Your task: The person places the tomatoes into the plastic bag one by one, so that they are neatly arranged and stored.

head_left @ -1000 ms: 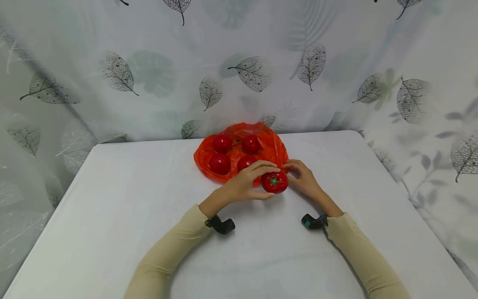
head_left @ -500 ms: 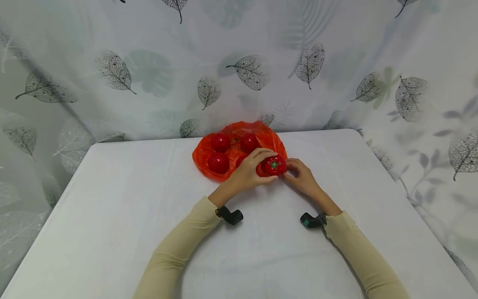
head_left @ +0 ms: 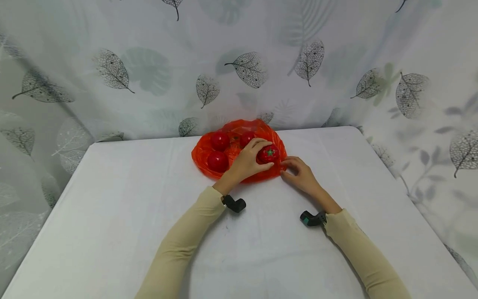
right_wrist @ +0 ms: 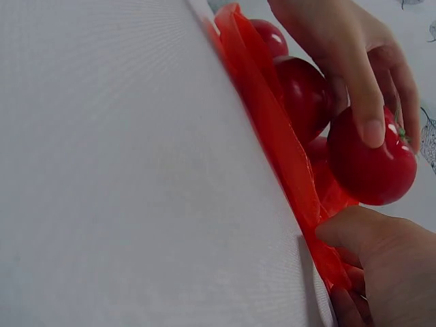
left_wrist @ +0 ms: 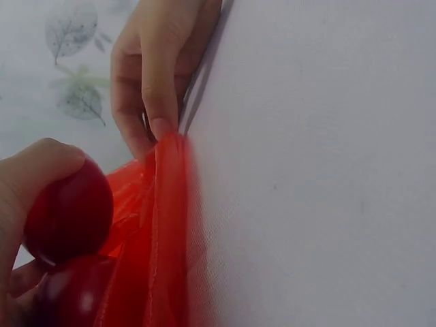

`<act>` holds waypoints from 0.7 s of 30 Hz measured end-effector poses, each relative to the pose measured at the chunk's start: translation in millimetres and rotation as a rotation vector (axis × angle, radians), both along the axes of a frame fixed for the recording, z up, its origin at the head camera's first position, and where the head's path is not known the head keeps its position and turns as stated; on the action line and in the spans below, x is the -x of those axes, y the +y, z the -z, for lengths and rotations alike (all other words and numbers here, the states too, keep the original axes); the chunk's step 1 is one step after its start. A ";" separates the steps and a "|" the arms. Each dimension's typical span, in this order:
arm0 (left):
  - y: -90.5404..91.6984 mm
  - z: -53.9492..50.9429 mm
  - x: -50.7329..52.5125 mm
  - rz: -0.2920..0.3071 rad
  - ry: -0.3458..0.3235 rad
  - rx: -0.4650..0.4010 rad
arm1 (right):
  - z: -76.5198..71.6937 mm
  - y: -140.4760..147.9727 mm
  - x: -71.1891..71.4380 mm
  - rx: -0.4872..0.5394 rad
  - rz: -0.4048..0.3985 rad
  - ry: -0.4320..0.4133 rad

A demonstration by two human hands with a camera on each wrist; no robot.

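Note:
My left hand [head_left: 246, 162] grips a red tomato [head_left: 269, 153] with a green star-shaped stem, thumb on one side and fingers on the other. It holds the tomato over the right part of an orange-red plastic bag [head_left: 266, 131]. Inside the spread bag sit several more red tomatoes [head_left: 218, 161], one partly hidden by the left hand. My right hand [head_left: 301, 177] pinches the bag's right edge between thumb and fingers, as the right wrist view shows up close. There, the held tomato [right_wrist: 371, 160] is just above the bag's folded rim [right_wrist: 289, 160].
A white-covered table [head_left: 130, 199] lies under everything. Behind it hangs a leaf-patterned curtain [head_left: 157, 104], close to the bag's far side. Each wrist carries a small black camera [head_left: 234, 204].
My left hand has carried the tomato away from me and slightly left, from the bag's front right edge to over its inside. The right hand stays at the bag's edge.

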State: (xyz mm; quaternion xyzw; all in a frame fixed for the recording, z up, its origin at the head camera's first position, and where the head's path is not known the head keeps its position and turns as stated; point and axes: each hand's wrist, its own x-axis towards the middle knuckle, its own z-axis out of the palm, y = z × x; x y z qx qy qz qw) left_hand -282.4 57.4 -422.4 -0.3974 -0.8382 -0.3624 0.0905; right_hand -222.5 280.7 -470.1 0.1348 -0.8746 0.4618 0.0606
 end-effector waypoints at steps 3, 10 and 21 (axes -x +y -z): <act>2.6 -0.6 3.9 -0.027 -0.018 0.035 | -1.8 0.6 0.6 -0.003 0.000 -0.004; 6.1 1.0 7.3 -0.087 -0.085 0.122 | -1.5 -1.0 -1.5 -0.004 0.009 -0.015; 8.5 -2.6 12.7 -0.160 -0.142 0.247 | 0.2 -0.8 -0.3 0.005 0.019 -0.004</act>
